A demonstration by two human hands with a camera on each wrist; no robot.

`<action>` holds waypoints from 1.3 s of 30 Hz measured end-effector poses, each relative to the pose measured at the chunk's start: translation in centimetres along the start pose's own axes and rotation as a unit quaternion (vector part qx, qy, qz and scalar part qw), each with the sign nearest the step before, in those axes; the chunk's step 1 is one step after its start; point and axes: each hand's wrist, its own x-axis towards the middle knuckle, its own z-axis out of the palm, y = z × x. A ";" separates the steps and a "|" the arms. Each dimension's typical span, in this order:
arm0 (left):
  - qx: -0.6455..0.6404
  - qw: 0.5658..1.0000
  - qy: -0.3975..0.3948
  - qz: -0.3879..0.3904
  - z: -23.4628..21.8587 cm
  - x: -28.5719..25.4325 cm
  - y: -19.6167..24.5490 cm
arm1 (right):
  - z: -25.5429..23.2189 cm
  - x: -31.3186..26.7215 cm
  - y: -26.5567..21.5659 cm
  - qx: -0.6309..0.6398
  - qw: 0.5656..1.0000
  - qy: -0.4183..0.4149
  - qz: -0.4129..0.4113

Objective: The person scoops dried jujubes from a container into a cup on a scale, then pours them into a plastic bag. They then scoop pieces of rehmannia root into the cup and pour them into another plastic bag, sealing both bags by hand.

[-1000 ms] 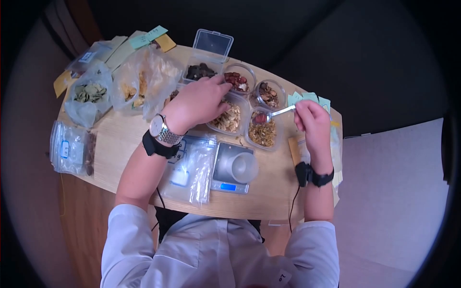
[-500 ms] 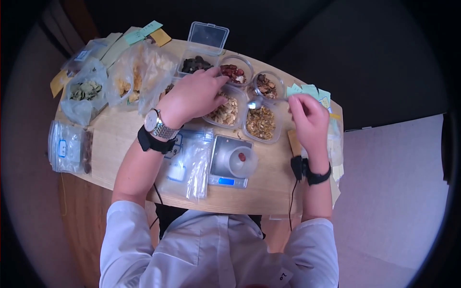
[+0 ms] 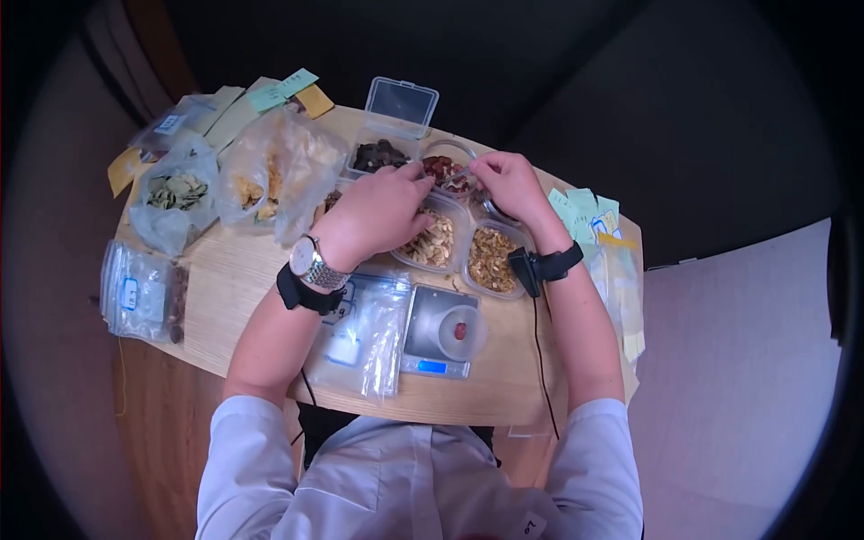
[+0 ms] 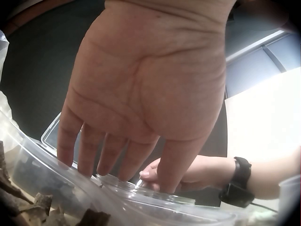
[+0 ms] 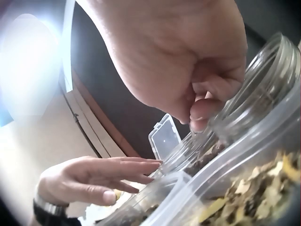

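Observation:
My right hand [image 3: 517, 189] pinches the handle of a small spoon [image 4: 139, 182] over the round jar of red dates [image 3: 441, 166]. Its bowl dips toward the dates. My left hand [image 3: 382, 211] stretches its fingers across the rims, over the tub of pale slices [image 3: 438, 245] and beside the box of dark pieces [image 3: 378, 156]; the right wrist view shows these fingers straight with nothing in them. Nearer my body, a digital scale [image 3: 418, 335] bears a translucent cup [image 3: 479, 337] with one red date [image 3: 460, 331] inside.
A tub of yellowish-brown dried bits [image 3: 492, 258] sits below my right wrist. Clear zip bags [image 3: 360, 337] lie left of the scale. Open plastic bags with dried leaves [image 3: 176, 191] and yellow pieces [image 3: 256, 189] stand at the left. Green paper notes [image 3: 580, 211] lie at the right edge.
A red date went from the spoon into the cup on the scale. My right hand then moved left and away from my body to the date jar. The left hand stayed over the tubs.

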 end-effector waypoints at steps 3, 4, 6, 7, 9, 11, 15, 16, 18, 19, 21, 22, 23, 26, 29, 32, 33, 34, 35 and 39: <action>-0.009 1.000 -0.010 -0.003 -0.2 0.0 0.0 | 0.0 0.2 0.0 0.086 0.994 0.003 0.066; -0.012 1.000 -0.009 -0.003 -0.2 0.0 0.0 | -0.2 0.3 0.1 0.120 0.988 0.002 0.092; -0.025 1.000 0.001 -0.003 -0.2 -0.1 -0.2 | -0.4 0.5 0.6 0.159 0.982 0.004 0.101; -0.036 0.999 0.010 -0.003 -0.1 -0.1 -0.3 | -0.6 0.5 0.8 0.178 0.978 0.005 0.106; -0.050 0.999 0.015 -0.006 -0.3 -0.2 -0.4 | -0.8 0.4 1.2 0.199 0.973 0.010 0.121; -0.059 0.998 0.008 -0.013 -0.7 -0.2 -0.7 | -1.0 0.2 1.4 0.216 0.967 0.017 0.131; -0.056 0.998 0.005 0.006 -1.2 -0.1 -1.5 | -1.6 -0.4 1.3 0.243 0.960 0.039 0.132; -0.060 0.998 0.021 0.006 -1.7 -0.2 -1.3 | -1.8 -0.6 1.3 0.251 0.958 0.045 0.130; -0.065 0.997 0.040 0.007 -2.3 -0.3 -1.1 | -2.4 -1.4 1.1 0.263 0.956 0.053 0.121; -0.067 0.997 0.043 0.007 -2.4 -0.4 -1.1 | -2.8 -2.0 1.0 0.269 0.954 0.057 0.118; -0.066 0.997 0.044 0.011 -2.3 -0.3 -1.1 | -3.7 -3.2 0.5 0.282 0.952 0.063 0.104; -0.063 0.997 0.041 0.014 -2.1 -0.3 -1.1 | -4.2 -4.0 0.3 0.287 0.950 0.066 0.099; -0.060 0.997 0.038 0.017 -1.9 -0.3 -1.1 | -4.7 -4.9 -0.1 0.289 0.950 0.069 0.093; -0.043 0.997 0.048 0.045 -0.7 0.1 -1.5 | -5.8 -8.4 -1.6 0.276 0.953 0.080 0.093; -0.026 0.997 0.058 0.033 0.1 -0.3 -1.1 | -6.5 -12.2 -2.6 0.250 0.959 0.082 0.103; -0.024 1.000 0.003 -0.005 0.2 0.1 -0.8 | -6.2 -16.0 -3.9 0.216 0.969 0.073 0.099; -0.020 1.000 0.006 0.000 0.1 0.0 -0.7 | -6.0 -17.0 -4.0 0.212 0.970 0.060 0.108; -0.018 1.000 0.007 0.000 0.2 -0.1 -0.7 | -5.4 -18.0 -4.2 0.186 0.977 0.047 0.091; -0.016 1.000 0.008 -0.001 0.3 0.0 -0.7 | -4.5 -18.7 -4.4 0.161 0.984 0.033 0.073; -0.003 1.000 -0.010 -0.005 0.0 0.1 -0.6 | -3.6 -19.7 -5.5 0.014 0.997 0.046 -0.053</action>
